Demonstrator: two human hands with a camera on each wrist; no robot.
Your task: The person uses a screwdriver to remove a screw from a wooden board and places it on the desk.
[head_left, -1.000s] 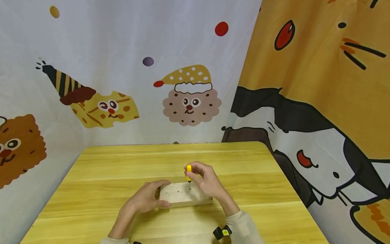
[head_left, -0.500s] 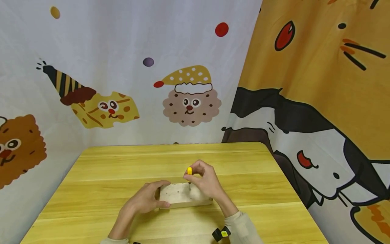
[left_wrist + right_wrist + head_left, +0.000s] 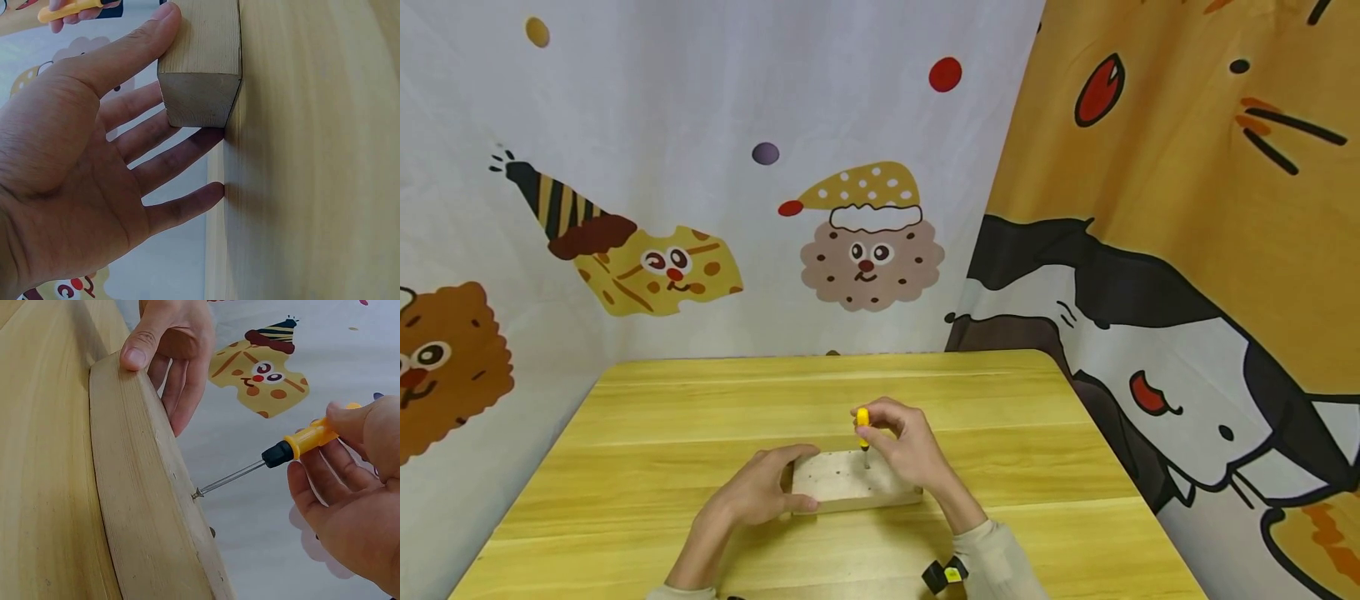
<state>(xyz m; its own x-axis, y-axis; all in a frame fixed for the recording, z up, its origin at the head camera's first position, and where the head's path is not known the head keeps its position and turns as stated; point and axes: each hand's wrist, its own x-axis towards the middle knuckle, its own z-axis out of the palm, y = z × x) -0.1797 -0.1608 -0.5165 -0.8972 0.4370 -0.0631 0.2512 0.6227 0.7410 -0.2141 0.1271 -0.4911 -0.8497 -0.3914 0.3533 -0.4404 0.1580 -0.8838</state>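
A shift of grip is seen: more of the yellow screwdriver [image 3: 862,427] is exposed than half a second ago, its handle pinched by the right hand [image 3: 917,446] at lower centre of the head view. Just below it there, the wooden block [image 3: 842,492] is unmoved, its left end clasped between thumb and fingers by the left hand [image 3: 763,487]. At centre of the right wrist view, the screw [image 3: 197,493] is left proud; turning is judged to be mid-way.
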